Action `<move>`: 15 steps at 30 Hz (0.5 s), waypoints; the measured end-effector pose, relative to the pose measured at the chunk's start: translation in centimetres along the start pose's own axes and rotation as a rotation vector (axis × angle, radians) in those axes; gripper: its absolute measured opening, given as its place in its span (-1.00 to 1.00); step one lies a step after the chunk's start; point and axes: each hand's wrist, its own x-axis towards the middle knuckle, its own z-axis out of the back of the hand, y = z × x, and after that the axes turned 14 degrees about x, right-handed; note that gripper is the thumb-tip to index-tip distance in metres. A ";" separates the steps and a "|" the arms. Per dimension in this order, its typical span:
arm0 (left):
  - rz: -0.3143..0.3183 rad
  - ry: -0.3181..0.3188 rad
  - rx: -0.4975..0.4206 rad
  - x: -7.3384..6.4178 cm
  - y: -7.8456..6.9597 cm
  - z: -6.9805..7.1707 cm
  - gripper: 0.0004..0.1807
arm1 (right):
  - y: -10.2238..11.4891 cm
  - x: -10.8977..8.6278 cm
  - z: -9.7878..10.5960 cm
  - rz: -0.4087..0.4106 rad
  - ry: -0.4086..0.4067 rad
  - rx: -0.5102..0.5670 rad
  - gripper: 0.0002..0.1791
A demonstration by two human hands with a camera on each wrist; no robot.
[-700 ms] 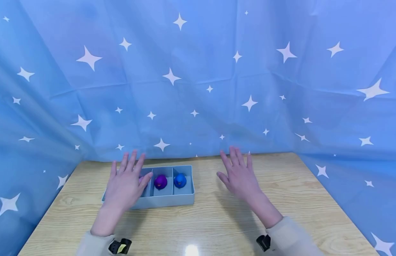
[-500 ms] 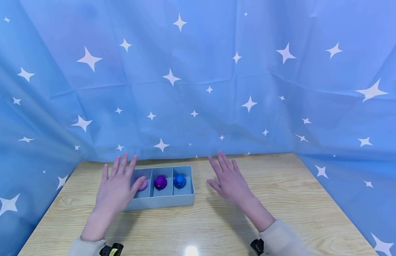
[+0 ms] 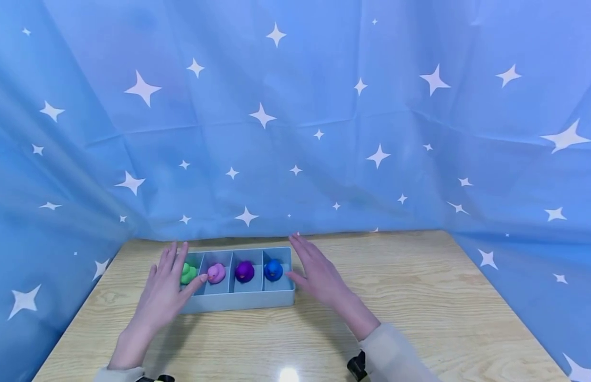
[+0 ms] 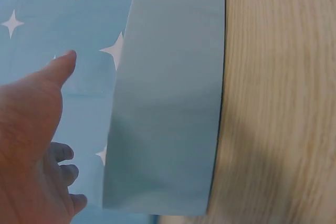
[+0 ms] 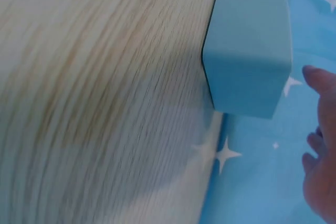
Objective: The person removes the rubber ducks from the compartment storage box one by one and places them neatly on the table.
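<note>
A light blue divided box (image 3: 238, 302) stands on the table, its compartments side by side. From left to right they hold a green duck (image 3: 188, 273), partly hidden, a pink duck (image 3: 216, 273), a purple duck (image 3: 245, 271) and a blue duck (image 3: 273, 270). My left hand (image 3: 162, 289) hovers over the box's left end with fingers extended, covering that corner. At the right end, my right hand (image 3: 320, 273) has its fingers straight and thumb spread beside the rim. Both wrist views show the box's outer wall (image 4: 165, 98) with each hand's thumb raised near its top edge.
The wooden table (image 3: 410, 307) extends to the right and in front of the box. A blue curtain (image 3: 324, 106) with white stars hangs behind the table and at both sides.
My right hand has moved left to the box's right end. My left hand has shifted left and lower to its left end, uncovering the pink duck and part of the green one.
</note>
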 end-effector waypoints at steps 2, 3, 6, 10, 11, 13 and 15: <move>0.012 -0.007 -0.034 -0.1 0.3 -0.3 0.04 | 0.1 0.2 -0.3 -0.031 -0.010 0.034 -0.12; 0.016 -0.011 -0.048 -0.2 0.4 -0.4 0.06 | 0.2 0.4 -0.5 -0.043 -0.015 0.049 -0.12; 0.036 -0.006 -0.082 -0.3 0.8 -0.6 0.12 | 0.3 0.7 -0.7 -0.074 -0.018 0.118 -0.15; 0.073 0.026 -0.137 -0.3 1.3 -0.9 0.15 | 0.5 1.2 -1.0 -0.091 0.017 0.207 -0.21; 0.079 0.033 -0.149 -0.3 1.4 -1.0 0.15 | 0.5 1.3 -1.0 -0.088 0.027 0.219 -0.23; 0.093 0.051 -0.176 -0.3 1.5 -1.2 0.15 | 0.5 1.5 -1.1 -0.085 0.046 0.232 -0.25; 0.102 0.064 -0.201 -0.3 1.6 -1.3 0.14 | 0.4 1.7 -1.3 -0.075 0.059 0.235 -0.27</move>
